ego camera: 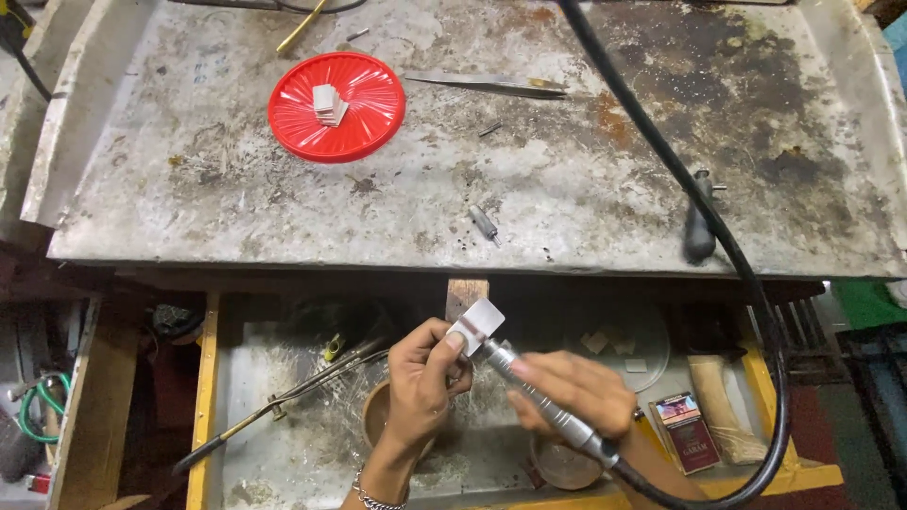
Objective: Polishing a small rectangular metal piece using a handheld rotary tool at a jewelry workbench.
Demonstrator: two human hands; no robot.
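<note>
Hands at a scarred metal workbench (567, 189), seen from above — two of them, both closed around something. The left hand (422, 382) pinches one small, flat, pale metal plate (477, 324) between thumb and fingertips, held up in front of a wooden peg that juts from the bench edge. The right hand (574, 390) is wrapped around one slim, silver, cylindrical handpiece (543, 397), its tip touching the plate's lower edge. One thick black flexible shaft (699, 217) runs from the handpiece, loops right and climbs across the bench. On the benchtop sits one round red ribbed plastic lid (368, 123) holding a small stack of similar pale plates (329, 104) — their exact number cannot be told. Beside it lies one long flat metal file (482, 85). Below, an open yellow-edged tray (203, 397) holds one torch-like rod, small round dishes and one dark red box (688, 433).
</note>
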